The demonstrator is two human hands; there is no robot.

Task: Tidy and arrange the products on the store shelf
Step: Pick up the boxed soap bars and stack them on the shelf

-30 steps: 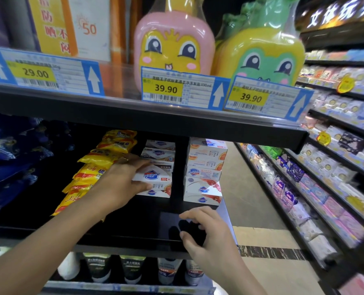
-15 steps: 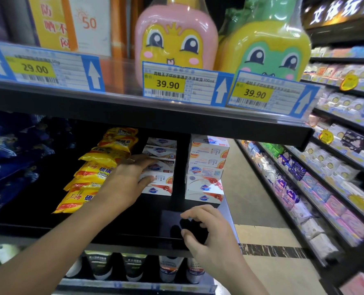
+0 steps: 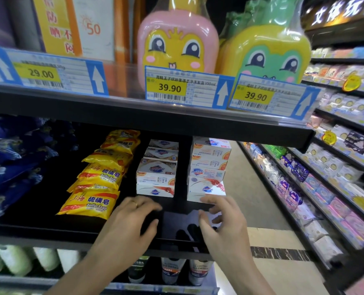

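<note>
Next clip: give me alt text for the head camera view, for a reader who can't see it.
Two bare hands, left hand and right hand, hover empty over a dark store shelf, just in front of two stacks of white soap boxes. Yellow soap packs lie to the left, and price tags line the shelf above.

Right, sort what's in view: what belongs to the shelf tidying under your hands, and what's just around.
In the job:
left stack of soap boxes
right stack of soap boxes
yellow soap packs
left hand
right hand

Just around:
pink bottle
green bottle
price tags
blue bags
aisle shelves
</note>
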